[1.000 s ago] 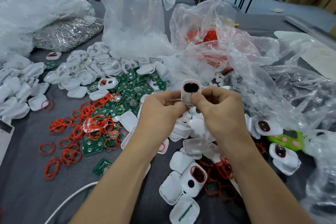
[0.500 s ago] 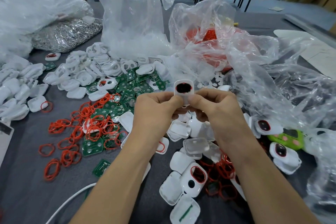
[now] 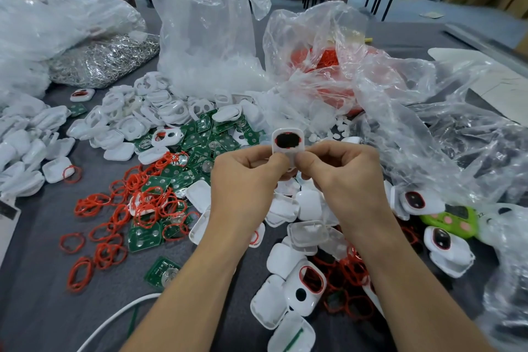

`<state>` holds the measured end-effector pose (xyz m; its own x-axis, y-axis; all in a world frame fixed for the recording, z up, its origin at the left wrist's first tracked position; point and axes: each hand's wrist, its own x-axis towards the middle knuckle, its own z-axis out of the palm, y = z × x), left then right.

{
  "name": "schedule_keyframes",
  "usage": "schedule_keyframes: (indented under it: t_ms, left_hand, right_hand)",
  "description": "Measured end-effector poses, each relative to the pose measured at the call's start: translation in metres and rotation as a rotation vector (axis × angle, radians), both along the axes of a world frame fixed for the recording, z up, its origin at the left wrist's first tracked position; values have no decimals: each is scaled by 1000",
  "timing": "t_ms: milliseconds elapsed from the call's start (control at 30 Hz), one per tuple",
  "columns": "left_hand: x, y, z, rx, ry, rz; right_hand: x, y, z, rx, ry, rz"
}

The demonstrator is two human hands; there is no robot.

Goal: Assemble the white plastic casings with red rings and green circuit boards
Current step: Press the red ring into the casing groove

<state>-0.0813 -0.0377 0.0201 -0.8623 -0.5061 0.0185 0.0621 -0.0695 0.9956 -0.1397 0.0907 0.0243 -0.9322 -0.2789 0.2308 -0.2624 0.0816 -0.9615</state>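
The left hand (image 3: 245, 177) and right hand (image 3: 343, 177) are clamping one white casing (image 3: 287, 140) between them. The thumbs are pressing side by side on its lower front and the fingers are curling behind it. The casing is standing upright just above the knuckles, a red ring (image 3: 275, 140) edging its dark window. Since a second ago, both hands and the casing have shifted slightly leftward, and the thumbs are covering more of its lower half. Below the hands, loose casings (image 3: 308, 206) are lying heaped on the grey counter (image 3: 34, 280). Left of the left hand, rings (image 3: 148, 203) and green boards (image 3: 200, 134) are lying mixed. Beyond the hands, clear bags (image 3: 205, 37) are slumping.
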Motion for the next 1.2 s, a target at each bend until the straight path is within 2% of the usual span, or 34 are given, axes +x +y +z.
schedule_keyframes:
  t_ms: [200, 533, 767, 967, 1067, 1200]
  left_hand:
    - [-1, -1, -1, -10, 5, 16]
    - [-4, -2, -4, -9, -110, -18]
    - [-5, -4, -7, 57, -165, -56]
    - [-5, -8, -5, 65, -147, -23]
    - [-5, -9, -2, 135, -141, -18]
    - [-9, -12, -4, 386, -196, -133]
  right_hand:
    - [1, 1, 1, -5, -4, 31]
    - [-2, 0, -6, 26, -90, 9]
    - [-6, -2, -9, 170, -250, -54]
    - [-7, 1, -4, 103, -389, 60]
    - [-5, 0, -2, 102, -415, 67]
    - [-3, 0, 2, 72, -444, 103]
